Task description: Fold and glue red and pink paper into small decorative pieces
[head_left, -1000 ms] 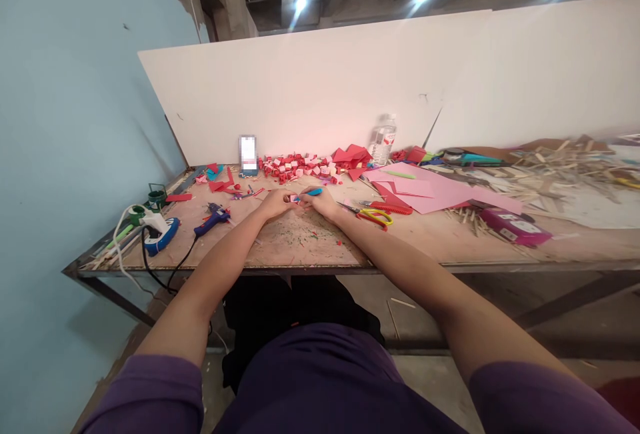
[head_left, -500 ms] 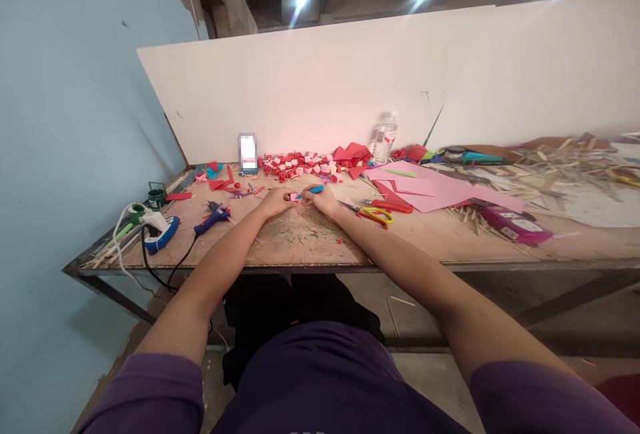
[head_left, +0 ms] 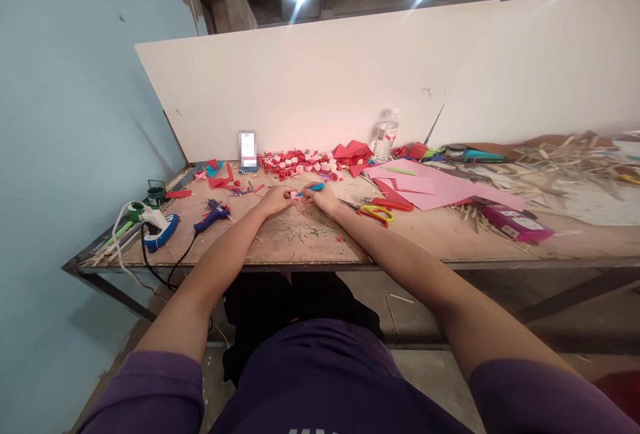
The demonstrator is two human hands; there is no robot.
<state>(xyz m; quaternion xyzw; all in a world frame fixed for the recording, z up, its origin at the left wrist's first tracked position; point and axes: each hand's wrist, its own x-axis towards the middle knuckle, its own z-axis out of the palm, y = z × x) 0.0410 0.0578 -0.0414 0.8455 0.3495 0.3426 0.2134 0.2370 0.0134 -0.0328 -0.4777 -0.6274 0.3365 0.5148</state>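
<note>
Over the middle of the table, my left hand (head_left: pixel 276 201) is closed on a small pink paper cube (head_left: pixel 294 195); its fingers hide part of the cube. My right hand (head_left: pixel 325 199) grips a blue pen (head_left: pixel 316 187), whose near end points at the cube. The two hands almost touch. Beyond them lies a pile of small red and pink paper cubes (head_left: pixel 300 164). Green and red scraps (head_left: pixel 311 233) are scattered on the tabletop in front of my hands. Beside my right wrist lie scissors with yellow and red handles (head_left: pixel 377 214).
To the left are a blue glue gun (head_left: pixel 213 216) and a power strip (head_left: pixel 161 233) with cords. A phone (head_left: pixel 248 151) and a water bottle (head_left: pixel 385 135) stand at the back. Pink paper sheets (head_left: pixel 440 187), a red cutter (head_left: pixel 395 205), a magenta box (head_left: pixel 515 223) and wood sticks lie right.
Both hands keep nearly the same place and hold. The view has shifted very slightly; the pen and cube show hardly any movement.
</note>
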